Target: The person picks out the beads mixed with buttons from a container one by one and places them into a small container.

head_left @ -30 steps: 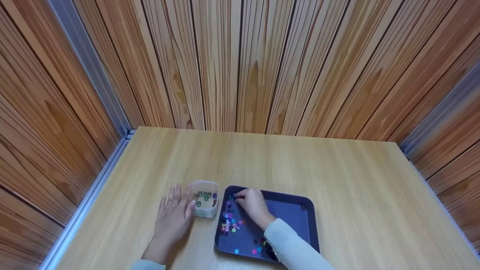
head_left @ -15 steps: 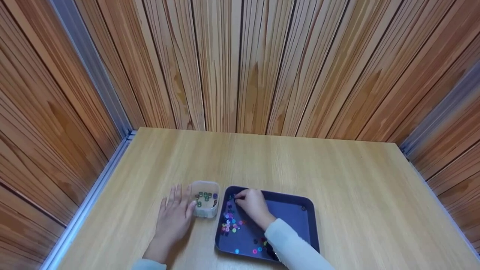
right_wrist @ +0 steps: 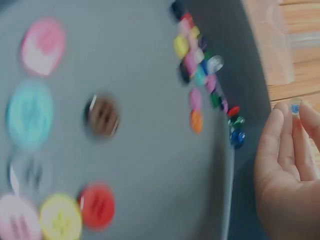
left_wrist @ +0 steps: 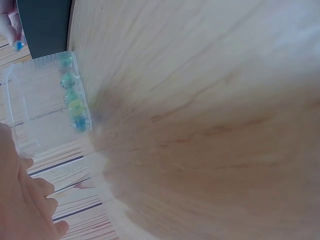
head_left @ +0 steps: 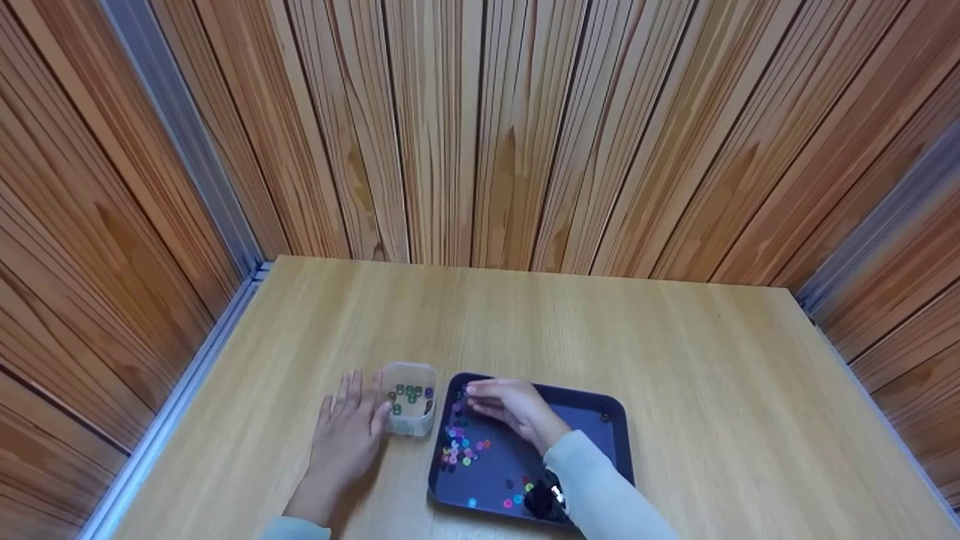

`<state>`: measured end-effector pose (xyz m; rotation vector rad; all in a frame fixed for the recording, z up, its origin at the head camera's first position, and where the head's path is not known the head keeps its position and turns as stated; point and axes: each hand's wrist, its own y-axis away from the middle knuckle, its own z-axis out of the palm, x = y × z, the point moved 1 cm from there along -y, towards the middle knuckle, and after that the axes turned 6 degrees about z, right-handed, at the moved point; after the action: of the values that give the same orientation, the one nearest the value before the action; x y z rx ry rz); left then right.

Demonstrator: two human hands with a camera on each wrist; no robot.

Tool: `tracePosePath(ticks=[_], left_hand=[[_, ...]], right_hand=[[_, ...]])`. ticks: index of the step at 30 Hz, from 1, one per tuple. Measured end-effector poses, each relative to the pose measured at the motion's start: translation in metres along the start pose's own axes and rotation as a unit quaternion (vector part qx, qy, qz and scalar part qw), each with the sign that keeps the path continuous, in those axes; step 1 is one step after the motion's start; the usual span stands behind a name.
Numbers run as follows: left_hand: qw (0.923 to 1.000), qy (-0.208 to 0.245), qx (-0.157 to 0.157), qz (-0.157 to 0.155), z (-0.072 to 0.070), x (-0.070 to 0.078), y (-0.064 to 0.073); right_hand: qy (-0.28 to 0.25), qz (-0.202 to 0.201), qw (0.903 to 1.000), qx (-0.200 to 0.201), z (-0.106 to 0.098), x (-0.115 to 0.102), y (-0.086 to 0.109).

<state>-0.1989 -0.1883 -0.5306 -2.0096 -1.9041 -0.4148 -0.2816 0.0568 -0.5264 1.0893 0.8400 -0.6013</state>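
Observation:
My right hand [head_left: 514, 409] is over the far left corner of the dark tray [head_left: 499, 469]. In the right wrist view its thumb and fingers pinch a clear glass marble [right_wrist: 295, 107] with a blue core, held above the tray's edge. My left hand [head_left: 345, 435] lies beside a small clear plastic container [head_left: 414, 424], fingers straight and thumb at its near left side. Several green, yellow and blue marbles [left_wrist: 70, 95] sit on the container's bottom. Colourful buttons [head_left: 457, 450] are heaped along the tray's left side, with blue and green marbles [right_wrist: 237, 137] at the end of that heap.
More buttons [right_wrist: 61, 224] lie near the tray's front, partly behind a black device [head_left: 546, 501] on my right wrist. A single dark piece [head_left: 605, 417] sits at the tray's far right. Wood-panelled walls [head_left: 510, 135] border the wooden table [head_left: 712, 390].
My right hand has risen a little from the tray's far left corner, its fingers straighter and the marble pinched at their tips. The left hand and the container stay in place.

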Motion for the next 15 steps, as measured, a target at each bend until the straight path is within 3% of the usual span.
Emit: tracePosePath(ticks=[3, 8, 12, 15], left_hand=[[1.0, 0.001, 0.003, 0.001, 0.0, 0.0, 0.0], [1.0, -0.004, 0.007, 0.004, 0.0, -0.001, 0.0], [1.0, -0.004, 0.006, 0.006, 0.0, -0.001, 0.0], [1.0, -0.003, 0.003, 0.003, 0.0, 0.0, 0.0]], right_hand=[[-0.062, 0.02, 0.9975, -0.026, 0.002, -0.001, 0.0], [-0.1, 0.04, 0.9928, -0.052, 0.01, -0.004, 0.002], [-0.083, 0.032, 0.995, -0.046, 0.02, -0.009, 0.004], [-0.017, -0.01, 0.9995, -0.025, 0.032, -0.015, 0.006]])
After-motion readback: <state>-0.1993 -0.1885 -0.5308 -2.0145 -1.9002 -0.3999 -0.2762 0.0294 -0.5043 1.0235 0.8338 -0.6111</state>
